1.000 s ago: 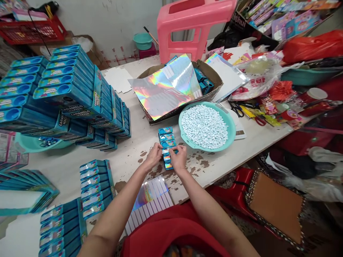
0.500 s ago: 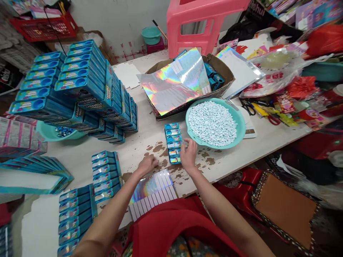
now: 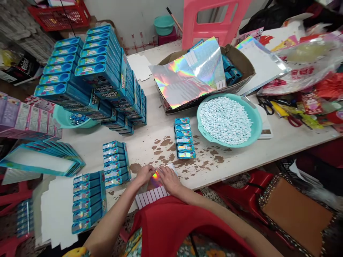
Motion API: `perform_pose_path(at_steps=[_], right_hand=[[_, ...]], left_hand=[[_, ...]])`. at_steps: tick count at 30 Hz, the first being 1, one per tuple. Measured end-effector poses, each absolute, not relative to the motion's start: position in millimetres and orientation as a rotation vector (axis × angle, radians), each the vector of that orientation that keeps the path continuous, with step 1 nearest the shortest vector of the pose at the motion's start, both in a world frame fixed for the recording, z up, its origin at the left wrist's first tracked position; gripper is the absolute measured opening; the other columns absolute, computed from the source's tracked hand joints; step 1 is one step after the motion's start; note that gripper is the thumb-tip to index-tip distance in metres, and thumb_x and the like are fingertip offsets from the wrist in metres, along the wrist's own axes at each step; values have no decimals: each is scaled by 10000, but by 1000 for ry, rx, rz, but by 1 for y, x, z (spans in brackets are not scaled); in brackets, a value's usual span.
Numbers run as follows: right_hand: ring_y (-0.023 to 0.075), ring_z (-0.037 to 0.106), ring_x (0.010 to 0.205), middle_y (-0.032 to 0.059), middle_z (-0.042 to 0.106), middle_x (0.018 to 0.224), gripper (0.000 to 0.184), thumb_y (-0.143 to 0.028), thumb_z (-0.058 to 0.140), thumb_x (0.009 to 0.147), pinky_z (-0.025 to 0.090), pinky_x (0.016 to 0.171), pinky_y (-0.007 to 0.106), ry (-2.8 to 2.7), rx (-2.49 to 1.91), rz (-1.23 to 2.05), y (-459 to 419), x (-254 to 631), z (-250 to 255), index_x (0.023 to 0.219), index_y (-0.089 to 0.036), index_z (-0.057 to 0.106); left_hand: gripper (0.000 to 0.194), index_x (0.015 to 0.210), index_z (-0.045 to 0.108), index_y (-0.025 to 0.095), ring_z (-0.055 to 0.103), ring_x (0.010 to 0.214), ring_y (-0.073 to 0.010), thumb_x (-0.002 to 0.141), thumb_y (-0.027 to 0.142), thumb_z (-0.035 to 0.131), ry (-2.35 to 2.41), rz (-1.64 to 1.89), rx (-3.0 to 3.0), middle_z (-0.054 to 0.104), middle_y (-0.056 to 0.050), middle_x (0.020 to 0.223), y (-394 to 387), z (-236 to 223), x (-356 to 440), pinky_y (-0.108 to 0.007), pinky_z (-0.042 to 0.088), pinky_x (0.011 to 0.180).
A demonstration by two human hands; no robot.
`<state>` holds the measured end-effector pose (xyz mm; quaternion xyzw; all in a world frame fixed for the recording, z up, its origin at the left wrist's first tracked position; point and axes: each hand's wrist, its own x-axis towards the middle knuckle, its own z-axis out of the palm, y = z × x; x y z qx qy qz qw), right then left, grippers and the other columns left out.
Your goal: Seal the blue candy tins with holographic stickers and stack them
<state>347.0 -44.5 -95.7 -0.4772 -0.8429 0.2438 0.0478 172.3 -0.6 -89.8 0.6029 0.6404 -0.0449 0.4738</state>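
Note:
Both my hands rest on a small holographic sticker sheet (image 3: pixel 156 189) at the near edge of the white table (image 3: pixel 150 142). My left hand (image 3: pixel 144 174) presses its left part with fingers bent. My right hand (image 3: pixel 168 179) lies on its right part, fingertips pinching at the shiny foil. A row of small blue candy boxes (image 3: pixel 184 138) lies just beyond my hands, untouched. To its right stands a teal bowl (image 3: pixel 254 134) full of pale blue candies (image 3: pixel 225 115).
Tall stacks of blue boxes (image 3: pixel 93 71) fill the table's left. More box rows (image 3: pixel 115 163) lie near my left arm. A cardboard tray (image 3: pixel 241 64) holds large holographic sheets (image 3: pixel 190 76). Scissors (image 3: pixel 265 105) and clutter sit at right; a pink stool (image 3: pixel 211 18) stands behind.
My hands left the row of small blue boxes and came back to the sticker sheet at the table edge. The camera view shifted left and down.

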Motion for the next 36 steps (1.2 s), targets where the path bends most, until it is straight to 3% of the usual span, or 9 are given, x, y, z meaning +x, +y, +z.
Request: perform_pose_path(at_steps=[4,7,10,15,18,21,25,32,36], right_hand=[[254,493,1057,91,528,1252,292,-151,491,853,447,823,410,-2625,-1285,670,-46,354,-87,1126,-227,560],[226,545,896,65,638,975,136,-162,500,852,448,755,369,-2504,-1277,715,-44,358,-76,885,-221,618],[186,557,767,28,620,761,124,-184,503,858,440,719,320,-2205,-1389,866,-35,364,-56,781,-215,594],[141,565,683,-12,610,735,85,-254,530,849,442,658,257,-1642,-1480,1138,-11,382,-20,784,-209,562],[140,560,684,-16,600,732,98,-274,524,848,450,652,255,-1468,-1508,1140,5,395,-12,788,-211,569],[186,546,898,37,589,906,109,-293,558,818,442,782,308,-1383,-1658,857,25,406,-18,774,-211,613],[232,472,1043,78,514,1045,128,-320,604,770,365,924,386,-1262,-1797,565,63,420,-32,747,-204,653],[264,467,982,111,504,993,99,-257,588,727,371,889,405,-1137,-1962,479,116,427,-56,689,-178,632],[246,493,909,104,523,949,89,-259,563,722,391,844,384,-1089,-1962,482,118,428,-67,716,-173,588]], left_hand=[[166,709,634,145,505,638,-126,760,209,489,1610,-97,1474,605,-14,667,-2,-95,174,-217,326,582],[157,725,630,160,530,677,-138,760,197,481,1644,-92,1471,615,-15,684,-5,-96,176,-220,351,611],[170,754,626,171,557,745,-168,789,240,474,1714,-32,1481,624,-31,722,-5,-84,180,-250,388,675],[351,1114,559,204,546,1017,-187,844,409,469,1302,453,1326,602,-71,1126,7,-37,204,-278,427,835],[342,975,606,163,592,788,-162,805,448,524,1055,373,1181,649,-57,865,26,-21,225,-254,455,679],[349,882,597,140,514,531,-114,815,462,480,1113,317,1150,551,2,592,57,-18,244,-225,395,513],[319,1045,516,165,469,496,-91,832,395,452,1088,409,1328,510,42,576,108,-20,262,-198,370,492],[196,1015,358,201,400,419,-68,837,275,394,1120,380,1394,462,83,549,163,-41,285,-161,311,442],[197,1030,326,214,453,437,-82,847,264,376,1203,300,1334,507,64,607,163,-56,290,-176,318,459]])
